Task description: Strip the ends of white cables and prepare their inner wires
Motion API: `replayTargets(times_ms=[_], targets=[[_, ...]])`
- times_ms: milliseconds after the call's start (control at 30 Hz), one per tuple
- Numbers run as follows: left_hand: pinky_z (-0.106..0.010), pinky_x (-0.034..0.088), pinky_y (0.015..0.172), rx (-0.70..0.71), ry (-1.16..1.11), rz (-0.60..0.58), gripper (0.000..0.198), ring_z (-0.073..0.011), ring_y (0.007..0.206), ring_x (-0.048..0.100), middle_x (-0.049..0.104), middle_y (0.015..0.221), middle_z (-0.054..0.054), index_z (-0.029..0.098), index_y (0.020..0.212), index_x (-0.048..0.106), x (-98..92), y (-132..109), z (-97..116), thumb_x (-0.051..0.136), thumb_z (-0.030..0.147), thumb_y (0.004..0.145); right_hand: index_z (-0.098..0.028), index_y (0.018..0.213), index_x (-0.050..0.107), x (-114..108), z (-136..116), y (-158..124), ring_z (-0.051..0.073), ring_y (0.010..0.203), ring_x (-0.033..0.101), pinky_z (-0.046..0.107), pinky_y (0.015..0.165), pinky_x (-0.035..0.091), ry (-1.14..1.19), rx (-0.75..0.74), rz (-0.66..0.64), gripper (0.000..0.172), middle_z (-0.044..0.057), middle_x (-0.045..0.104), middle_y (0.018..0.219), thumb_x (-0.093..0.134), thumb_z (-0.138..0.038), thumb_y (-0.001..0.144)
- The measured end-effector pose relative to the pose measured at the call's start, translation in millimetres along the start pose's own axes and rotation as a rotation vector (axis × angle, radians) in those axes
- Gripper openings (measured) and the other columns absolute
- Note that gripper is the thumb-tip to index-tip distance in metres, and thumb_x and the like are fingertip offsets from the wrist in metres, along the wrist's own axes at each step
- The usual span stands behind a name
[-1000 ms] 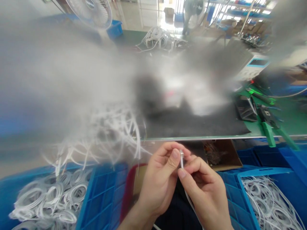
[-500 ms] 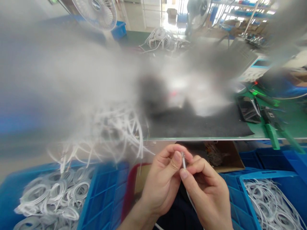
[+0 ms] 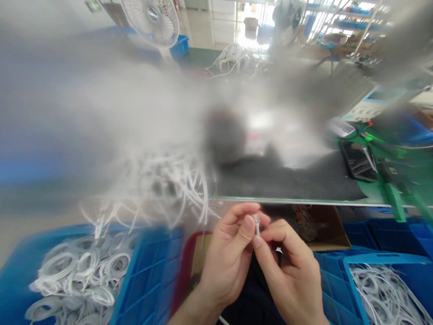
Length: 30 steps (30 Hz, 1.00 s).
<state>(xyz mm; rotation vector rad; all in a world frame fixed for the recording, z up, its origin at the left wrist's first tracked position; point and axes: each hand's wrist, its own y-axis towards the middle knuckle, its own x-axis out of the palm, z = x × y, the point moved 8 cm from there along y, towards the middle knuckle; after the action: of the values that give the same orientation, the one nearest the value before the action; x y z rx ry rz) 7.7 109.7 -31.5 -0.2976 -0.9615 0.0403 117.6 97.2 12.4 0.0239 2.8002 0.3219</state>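
In the head view, both hands meet in front of my lap, below the table's edge. My left hand (image 3: pixel 228 255) pinches a small clear plug (image 3: pixel 257 219) between thumb and fingers. A short stretch of white cable (image 3: pixel 257 230) runs down from the plug into my right hand (image 3: pixel 292 271), whose thumb and forefinger are closed on it. The exact form of the plug is too small to make out. White cable ends (image 3: pixel 189 185) hang over the table's edge to the left of my hands.
A blue bin (image 3: pixel 123 280) of coiled white cables stands at left, another blue bin (image 3: pixel 379 258) of cables at right. On the table lie a black mat (image 3: pixel 304 183), a phone-like device (image 3: pixel 358 160) and a green-handled tool (image 3: pixel 394 201). A blur covers the middle.
The surroundings have shifted right in the view, while my hands stay nearly in place. The plug and cable remain pinched; less of the cable shows below my right thumb.
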Motion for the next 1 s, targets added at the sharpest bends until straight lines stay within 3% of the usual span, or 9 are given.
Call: replayTargets(times_ms=[100,200,300,400,600,1000], targets=[[-0.032,0.058,0.095,0.059,0.034,0.069,0.032,-0.0194,0.1,0.072,0.079,0.111,-0.008,0.025,0.128,0.077,-12.8,1.9,6.7,0.082,0.037,0.099,-0.023,0.092,0.066,3.8,-6.1,7.4,0.011,0.067,0.057,0.023,0.061,0.045,-0.029,-0.07,-0.033,0.013,-0.003,0.065,0.083,0.07,-0.014,0.101],[-0.033,0.055,0.096,0.111,0.134,0.141,0.03,-0.0214,0.104,0.07,0.077,0.119,-0.011,0.021,0.127,0.076,-31.1,1.5,6.8,0.071,0.041,0.106,-0.022,0.094,0.071,12.1,-4.3,26.0,0.012,0.07,0.059,0.025,0.065,0.047,-0.028,-0.046,-0.069,0.01,-0.001,0.069,0.087,0.069,-0.019,0.103],[-0.028,0.05,0.085,0.123,0.333,0.203,0.03,-0.0191,0.093,0.065,0.075,0.103,-0.009,0.016,0.106,0.077,-49.6,-6.6,-0.7,0.067,0.045,0.108,-0.021,0.097,0.075,26.5,9.8,53.8,0.014,0.067,0.061,0.027,0.063,0.048,0.087,0.124,-0.101,0.013,0.0,0.07,0.082,0.069,-0.031,0.104],[-0.026,0.045,0.072,0.068,0.505,0.208,0.038,-0.0154,0.075,0.058,0.071,0.085,-0.006,0.014,0.091,0.075,-59.4,-17.7,-11.7,0.067,0.048,0.107,-0.018,0.095,0.077,49.6,28.3,79.2,0.011,0.055,0.051,0.024,0.051,0.04,0.29,0.343,-0.158,0.023,-0.003,0.065,0.067,0.077,-0.041,0.097],[-0.023,0.046,0.059,-0.015,0.447,0.161,0.035,-0.0123,0.064,0.06,0.071,0.082,-0.005,0.015,0.103,0.075,-59.3,-20.3,-19.1,0.065,0.048,0.108,-0.015,0.089,0.079,77.6,51.1,107.4,0.008,0.049,0.046,0.023,0.046,0.035,0.432,0.472,-0.155,0.022,0.003,0.074,0.077,0.074,-0.036,0.087],[-0.02,0.051,0.056,-0.045,0.333,0.16,0.033,-0.0104,0.061,0.063,0.071,0.082,-0.004,0.014,0.1,0.074,-59.3,-8.4,-17.5,0.067,0.045,0.108,-0.015,0.085,0.079,80.9,53.8,114.7,0.011,0.049,0.047,0.025,0.049,0.037,0.345,0.485,-0.089,0.02,-0.002,0.065,0.061,0.074,-0.034,0.084]])
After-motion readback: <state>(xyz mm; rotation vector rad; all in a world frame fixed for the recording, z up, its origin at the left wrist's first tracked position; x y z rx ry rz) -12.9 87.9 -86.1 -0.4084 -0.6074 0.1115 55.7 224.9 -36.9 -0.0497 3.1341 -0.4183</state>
